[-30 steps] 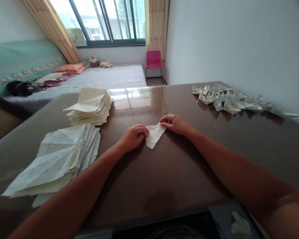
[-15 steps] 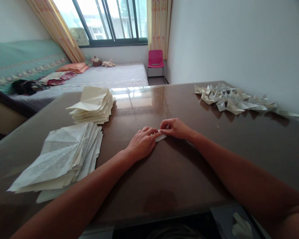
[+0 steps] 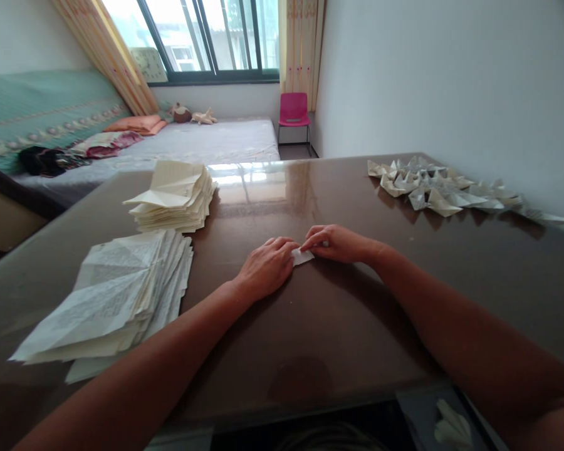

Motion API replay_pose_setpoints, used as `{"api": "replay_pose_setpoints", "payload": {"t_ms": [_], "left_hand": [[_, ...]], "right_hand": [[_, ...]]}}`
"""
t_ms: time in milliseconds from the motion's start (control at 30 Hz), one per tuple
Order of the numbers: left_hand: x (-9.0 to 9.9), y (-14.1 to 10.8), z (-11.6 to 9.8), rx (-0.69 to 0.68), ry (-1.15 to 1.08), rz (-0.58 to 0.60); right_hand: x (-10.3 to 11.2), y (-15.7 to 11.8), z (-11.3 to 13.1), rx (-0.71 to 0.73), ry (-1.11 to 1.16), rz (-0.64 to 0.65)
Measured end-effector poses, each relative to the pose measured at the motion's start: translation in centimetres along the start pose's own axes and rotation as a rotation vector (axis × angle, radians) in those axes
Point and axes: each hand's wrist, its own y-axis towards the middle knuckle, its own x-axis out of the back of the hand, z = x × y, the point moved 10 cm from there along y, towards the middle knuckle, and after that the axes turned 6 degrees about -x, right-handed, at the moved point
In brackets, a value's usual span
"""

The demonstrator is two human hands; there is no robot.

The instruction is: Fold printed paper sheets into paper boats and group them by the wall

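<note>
A small folded white paper (image 3: 302,257) lies on the glossy brown table (image 3: 310,326), between my two hands. My left hand (image 3: 270,266) rests flat on the table, its fingertips pressing the paper's left and upper edge. From the other side my right hand (image 3: 331,243) touches the paper's top with a fingertip, the other fingers curled. Part of the paper is hidden under the fingers. At the left stand a stack of creased printed sheets (image 3: 108,294) and, behind it, a stack of cream sheets (image 3: 169,200).
Several folded paper shapes (image 3: 432,185) sit at the table's right rear, near the wall. Past the table are a bed (image 3: 235,141) and a pink chair (image 3: 294,109). A pale object (image 3: 451,426) shows below the front edge.
My right hand's fingers have shifted slightly and its index finger now points down on the paper. My left fingers have drawn back a little, showing more of the paper.
</note>
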Motion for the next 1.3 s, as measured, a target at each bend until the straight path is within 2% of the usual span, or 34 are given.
{"api": "replay_pose_setpoints", "payload": {"t_ms": [167, 367, 500, 600, 700, 833, 933, 1000, 1133, 1300], "left_hand": [[-0.3, 0.4, -0.9, -0.081, 0.078, 0.052], [-0.4, 0.7, -1.0, -0.036, 0.161, 0.065], [-0.5, 0.4, -0.9, 0.004, 0.105, 0.038], [-0.1, 0.0, -0.5, -0.001, 0.031, 0.06], [1.0, -0.8, 0.2, -0.033, -0.034, 0.166], [3.6, -2.5, 2.8, 0.087, 0.01, 0.314], [3.7, -3.8, 3.6, 0.159, 0.053, 0.494], [3.4, -4.2, 3.7, 0.184, 0.073, 0.544], [3.1, -3.7, 3.7, 0.201, 0.092, 0.484], [2.5, -3.0, 3.1, 0.118, 0.074, 0.407]], "right_hand": [[0.0, -0.3, 0.6, 0.061, -0.021, 0.026], [-0.2, -0.5, 1.1, 0.018, -0.148, 0.058], [0.0, -0.4, 0.8, -0.007, -0.181, -0.001], [-0.1, -0.2, 0.6, 0.013, -0.149, -0.023], [-0.2, -0.1, 0.4, 0.055, -0.088, -0.005], [-0.2, -0.1, 0.0, 0.047, -0.024, 0.027], [-0.2, 0.0, -0.1, 0.023, -0.018, 0.028], [-0.2, 0.0, -0.1, 0.015, -0.018, 0.03], [-0.1, -0.1, 0.0, 0.002, -0.036, 0.029], [0.0, -0.3, 0.3, 0.008, -0.104, 0.037]]}}
